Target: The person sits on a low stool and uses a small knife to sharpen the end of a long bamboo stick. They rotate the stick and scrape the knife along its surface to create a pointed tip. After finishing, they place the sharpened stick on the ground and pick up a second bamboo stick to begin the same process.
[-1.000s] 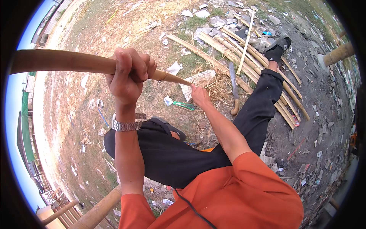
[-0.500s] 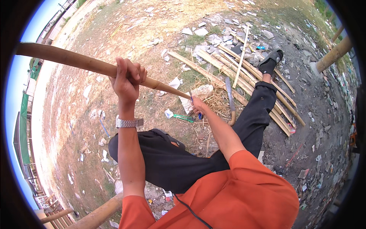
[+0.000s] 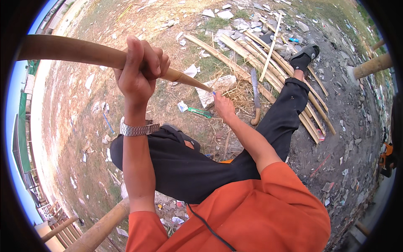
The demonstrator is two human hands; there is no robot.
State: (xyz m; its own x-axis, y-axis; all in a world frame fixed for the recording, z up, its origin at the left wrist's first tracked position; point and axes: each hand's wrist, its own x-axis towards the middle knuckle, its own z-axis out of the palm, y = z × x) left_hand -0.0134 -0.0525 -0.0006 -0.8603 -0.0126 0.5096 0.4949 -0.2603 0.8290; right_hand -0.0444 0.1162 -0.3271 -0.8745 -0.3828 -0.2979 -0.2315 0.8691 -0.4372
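A long bamboo pole (image 3: 90,51) runs from the upper left down to the middle of the view. My left hand (image 3: 140,69) is wrapped round it, thumb up. At its lower, thinner end my right hand (image 3: 225,107) is closed on a small blue-handled tool (image 3: 214,93). Only a bit of blue shows past the fingers, and the tool's exact kind is hidden. The pole's end lies against or just above a pale, rough block (image 3: 205,100) on the ground. Near my right hand lie a green box cutter (image 3: 200,112) and a long knife (image 3: 255,90) with a curved wooden handle.
Split bamboo strips (image 3: 252,63) lie in a pile under and beside my outstretched right leg (image 3: 281,109). Straw and broken pieces are strewn over the ground. Bamboo posts (image 3: 373,66) stand at the right, and another bamboo pole (image 3: 100,224) is at lower left.
My left hand has risen slightly with the upper part of the pole. My right hand has shifted a little up and right, and the blade seen before is now hidden.
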